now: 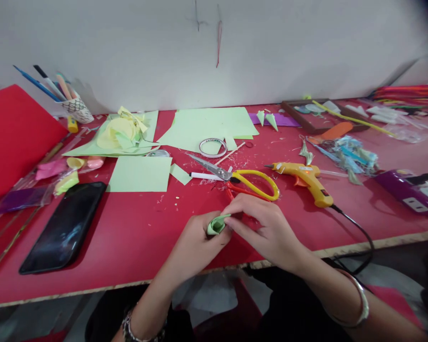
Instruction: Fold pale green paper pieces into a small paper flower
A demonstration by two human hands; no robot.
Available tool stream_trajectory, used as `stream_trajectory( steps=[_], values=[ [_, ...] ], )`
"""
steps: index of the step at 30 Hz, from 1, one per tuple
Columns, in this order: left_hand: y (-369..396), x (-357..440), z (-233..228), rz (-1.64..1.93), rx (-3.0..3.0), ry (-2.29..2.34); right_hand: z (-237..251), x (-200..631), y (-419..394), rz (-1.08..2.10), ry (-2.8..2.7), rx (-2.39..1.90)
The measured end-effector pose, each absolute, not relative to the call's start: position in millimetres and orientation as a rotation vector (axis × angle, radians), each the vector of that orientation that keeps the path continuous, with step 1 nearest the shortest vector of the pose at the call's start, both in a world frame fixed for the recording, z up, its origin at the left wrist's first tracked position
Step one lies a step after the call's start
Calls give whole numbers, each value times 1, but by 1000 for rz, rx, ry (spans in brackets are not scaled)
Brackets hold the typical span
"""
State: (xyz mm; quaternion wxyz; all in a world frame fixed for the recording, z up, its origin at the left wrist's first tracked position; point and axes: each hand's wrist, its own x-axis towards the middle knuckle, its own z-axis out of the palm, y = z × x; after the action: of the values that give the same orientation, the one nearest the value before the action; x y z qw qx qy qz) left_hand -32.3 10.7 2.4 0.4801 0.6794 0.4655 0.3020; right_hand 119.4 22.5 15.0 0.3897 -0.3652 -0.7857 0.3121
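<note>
Near the front edge of the red table, my left hand (199,240) is wrapped round a rolled piece of light green paper (217,225), its open end facing up. My right hand (262,228) pinches the edge of the same roll between thumb and fingers. Just beyond my hands lie scissors (255,180) with yellow and red handles, touching a white pen (207,176). To the right, a yellow glue gun (305,178) rests with its cord running over the table edge. The lower part of the roll is hidden in my left hand.
Green paper sheets (214,124) and a tape roll (213,147) lie behind the scissors. A black phone (64,228) is at left, a pen cup (77,109) at back left. Small green paper cones (271,121) and a purple power adapter (406,191) are to the right.
</note>
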Motion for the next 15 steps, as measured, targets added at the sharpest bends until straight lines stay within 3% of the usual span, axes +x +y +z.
stream_trajectory(
  steps=[15],
  values=[
    [15,-35,-3,657,2011,1372,9,124,24,528,-2231,-966]
  ],
)
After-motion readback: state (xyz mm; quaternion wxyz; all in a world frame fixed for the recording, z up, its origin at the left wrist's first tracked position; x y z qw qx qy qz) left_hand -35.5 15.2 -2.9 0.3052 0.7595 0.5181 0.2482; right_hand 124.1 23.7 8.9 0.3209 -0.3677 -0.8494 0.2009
